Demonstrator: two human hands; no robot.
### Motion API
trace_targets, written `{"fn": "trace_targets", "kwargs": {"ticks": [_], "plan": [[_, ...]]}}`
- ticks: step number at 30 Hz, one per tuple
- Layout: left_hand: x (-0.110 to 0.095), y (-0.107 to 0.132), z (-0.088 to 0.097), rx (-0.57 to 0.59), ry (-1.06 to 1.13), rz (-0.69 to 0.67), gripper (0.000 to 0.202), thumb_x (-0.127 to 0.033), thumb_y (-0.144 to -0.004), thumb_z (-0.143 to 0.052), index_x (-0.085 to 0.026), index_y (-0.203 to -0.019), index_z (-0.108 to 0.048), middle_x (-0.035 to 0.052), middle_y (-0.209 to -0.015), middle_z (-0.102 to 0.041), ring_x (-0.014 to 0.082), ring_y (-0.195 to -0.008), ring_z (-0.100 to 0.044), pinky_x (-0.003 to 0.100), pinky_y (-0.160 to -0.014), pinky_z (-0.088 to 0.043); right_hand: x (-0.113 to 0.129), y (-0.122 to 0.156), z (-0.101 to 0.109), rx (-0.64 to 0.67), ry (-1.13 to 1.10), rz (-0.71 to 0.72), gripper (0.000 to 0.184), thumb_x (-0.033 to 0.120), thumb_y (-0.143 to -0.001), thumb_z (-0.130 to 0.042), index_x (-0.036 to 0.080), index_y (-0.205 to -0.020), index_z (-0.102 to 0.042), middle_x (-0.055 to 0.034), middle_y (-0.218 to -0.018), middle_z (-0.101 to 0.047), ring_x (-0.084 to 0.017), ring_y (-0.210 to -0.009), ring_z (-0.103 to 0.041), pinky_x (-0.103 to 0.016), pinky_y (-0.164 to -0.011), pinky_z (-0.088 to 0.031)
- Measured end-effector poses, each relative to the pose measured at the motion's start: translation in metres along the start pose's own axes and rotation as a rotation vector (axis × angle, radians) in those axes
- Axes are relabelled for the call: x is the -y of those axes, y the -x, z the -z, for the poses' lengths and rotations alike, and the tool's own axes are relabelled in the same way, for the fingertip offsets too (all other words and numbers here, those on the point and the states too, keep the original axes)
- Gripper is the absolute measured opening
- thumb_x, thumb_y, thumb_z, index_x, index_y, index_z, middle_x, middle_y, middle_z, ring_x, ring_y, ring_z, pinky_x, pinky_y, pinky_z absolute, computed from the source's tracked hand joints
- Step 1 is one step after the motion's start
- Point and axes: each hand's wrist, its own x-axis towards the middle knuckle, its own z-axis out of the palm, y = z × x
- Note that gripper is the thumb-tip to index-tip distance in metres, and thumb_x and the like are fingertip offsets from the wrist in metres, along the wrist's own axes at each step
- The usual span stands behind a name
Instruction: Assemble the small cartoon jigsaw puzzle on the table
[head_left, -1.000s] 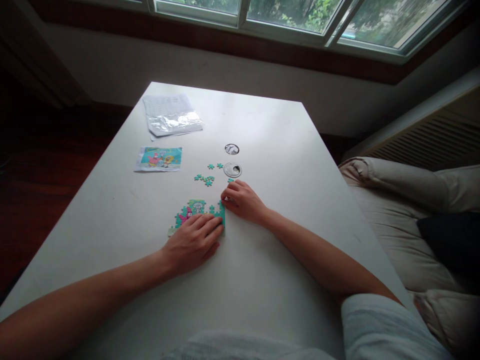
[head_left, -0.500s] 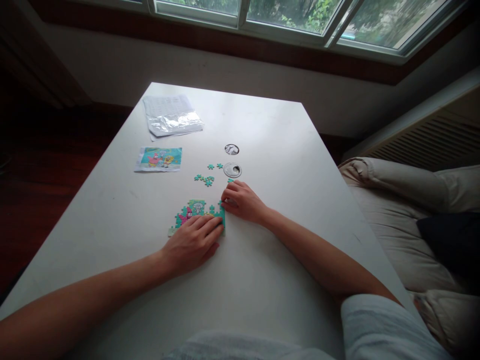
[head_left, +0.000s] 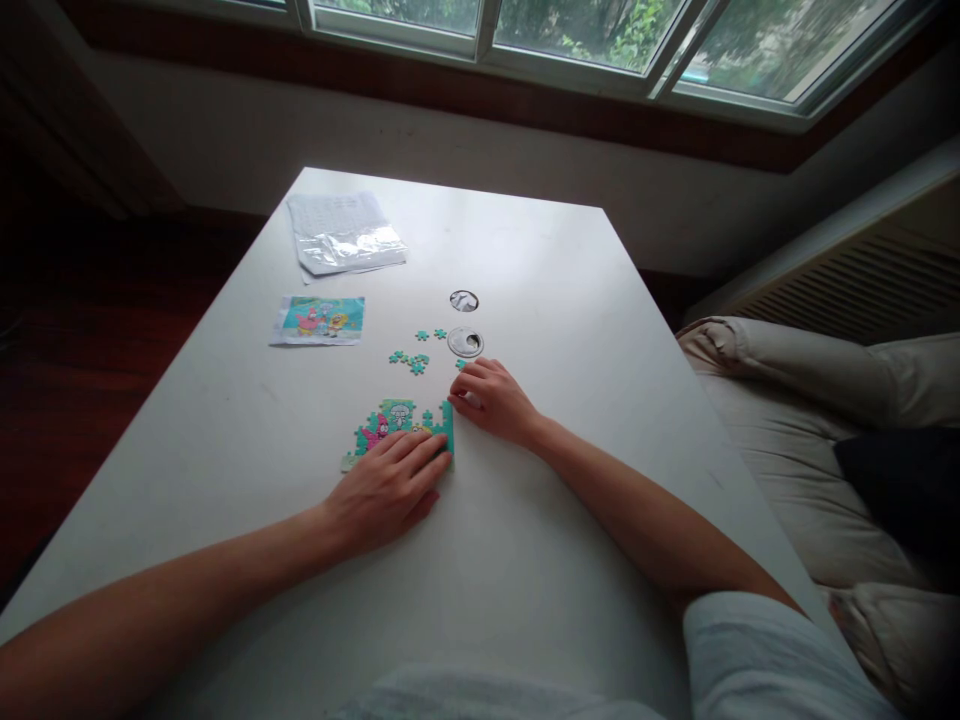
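Observation:
A partly joined jigsaw puzzle [head_left: 397, 411] with a pink figure and a pale face on teal lies before me, its upper edge uneven. Flat across its lower part rests my left hand [head_left: 384, 487], palm down with the fingers stretched out, hiding much of it. Beside the puzzle's upper right corner is my right hand [head_left: 496, 402]. Its fingers are curled with the tips drawn together; whether a piece is between them is hidden. Loose teal jigsaw pieces [head_left: 417, 368] lie beyond the puzzle, and one piece [head_left: 460, 365] sits by my right fingers.
A printed picture sheet [head_left: 319, 321] of the cartoon scene lies left on the white table [head_left: 540, 560]. Behind it is a clear plastic sleeve with papers [head_left: 345, 235]. Two round metallic discs [head_left: 465, 342] are past my right hand. A couch [head_left: 787, 440] stands right of the table.
The puzzle has slid slightly right under my left hand. My right hand has shifted a little right, its fingertips now at the puzzle's edge rather than over its corner.

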Motion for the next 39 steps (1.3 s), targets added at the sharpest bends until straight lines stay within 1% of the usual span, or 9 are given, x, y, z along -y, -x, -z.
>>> {"fn": "trace_targets", "kwargs": {"ticks": [5,9,13,17,20,24,30,34,39], "plan": [[-0.001,0.000,0.000,-0.008,0.035,-0.021,0.033,-0.024,-0.097,-0.050,-0.016,-0.128,-0.059,0.0144,-0.146,-0.053,0.0303,-0.135,-0.047,0.051,-0.114,-0.040,-0.006,0.000,0.005,-0.091,-0.022,-0.071,0.014,0.029,-0.097,-0.056,0.023,-0.085,-0.061,-0.0041,-0.085,-0.066,-0.022,-0.090,-0.053,-0.037,-0.086,-0.037],[-0.001,-0.001,0.002,0.013,0.034,-0.025,0.033,-0.024,-0.098,-0.048,-0.016,-0.128,-0.059,0.0135,-0.142,-0.056,0.0298,-0.131,-0.050,0.051,-0.112,-0.041,-0.008,0.000,0.005,-0.124,-0.032,-0.098,0.015,0.029,-0.097,-0.056,0.023,-0.085,-0.062,-0.0038,-0.085,-0.066,-0.022,-0.088,-0.054,-0.038,-0.086,-0.038],[-0.002,0.000,0.002,0.004,0.043,-0.023,0.032,-0.024,-0.098,-0.049,-0.018,-0.127,-0.060,0.0131,-0.139,-0.058,0.0292,-0.129,-0.051,0.050,-0.110,-0.042,-0.009,-0.001,0.006,-0.155,-0.024,-0.134,0.016,0.031,-0.096,-0.056,0.023,-0.084,-0.063,-0.0043,-0.086,-0.067,-0.022,-0.087,-0.054,-0.038,-0.086,-0.039],[-0.002,0.000,0.001,0.004,0.047,-0.022,0.033,-0.024,-0.097,-0.050,-0.018,-0.129,-0.059,0.0131,-0.139,-0.058,0.0290,-0.130,-0.051,0.050,-0.111,-0.041,-0.020,0.001,0.013,-0.235,0.030,-0.272,0.015,0.028,-0.096,-0.054,0.023,-0.085,-0.064,-0.0050,-0.084,-0.066,-0.023,-0.084,-0.054,-0.039,-0.084,-0.040],[0.000,0.001,-0.001,0.026,0.034,-0.019,0.036,-0.026,-0.098,-0.050,-0.018,-0.132,-0.057,0.0134,-0.143,-0.055,0.0297,-0.132,-0.049,0.051,-0.114,-0.039,-0.034,0.002,0.020,-0.251,0.063,-0.367,0.013,0.025,-0.093,-0.055,0.022,-0.085,-0.065,-0.0051,-0.082,-0.065,-0.023,-0.080,-0.055,-0.038,-0.079,-0.041],[0.001,0.003,-0.004,0.038,0.026,-0.013,0.042,-0.028,-0.097,-0.051,-0.017,-0.137,-0.054,0.0142,-0.148,-0.051,0.0306,-0.136,-0.046,0.052,-0.116,-0.036,-0.048,0.005,0.021,-0.241,0.084,-0.390,0.013,0.023,-0.093,-0.055,0.022,-0.088,-0.067,-0.0056,-0.084,-0.066,-0.023,-0.082,-0.057,-0.038,-0.080,-0.043],[0.000,0.002,-0.003,0.014,0.032,-0.008,0.042,-0.028,-0.097,-0.052,-0.020,-0.138,-0.054,0.0138,-0.147,-0.052,0.0294,-0.136,-0.047,0.051,-0.116,-0.037,-0.058,0.009,0.019,-0.174,0.081,-0.407,0.014,0.018,-0.087,-0.058,0.024,-0.089,-0.071,-0.0054,-0.088,-0.066,-0.023,-0.087,-0.057,-0.037,-0.079,-0.045],[0.000,0.002,-0.004,0.009,0.037,-0.005,0.041,-0.027,-0.097,-0.052,-0.020,-0.137,-0.055,0.0135,-0.148,-0.051,0.0294,-0.136,-0.047,0.051,-0.116,-0.037,-0.060,0.009,0.025,-0.084,-0.001,-0.322,0.015,0.018,-0.086,-0.061,0.024,-0.093,-0.073,-0.0054,-0.089,-0.065,-0.022,-0.087,-0.057,-0.035,-0.077,-0.046],[0.001,0.003,-0.005,0.037,0.025,-0.010,0.042,-0.028,-0.098,-0.050,-0.019,-0.139,-0.053,0.0139,-0.149,-0.049,0.0306,-0.136,-0.046,0.052,-0.116,-0.036,-0.055,0.007,0.032,0.007,-0.052,-0.233,0.014,0.025,-0.087,-0.066,0.025,-0.099,-0.074,-0.0054,-0.093,-0.063,-0.022,-0.091,-0.055,-0.035,-0.083,-0.045]]}}
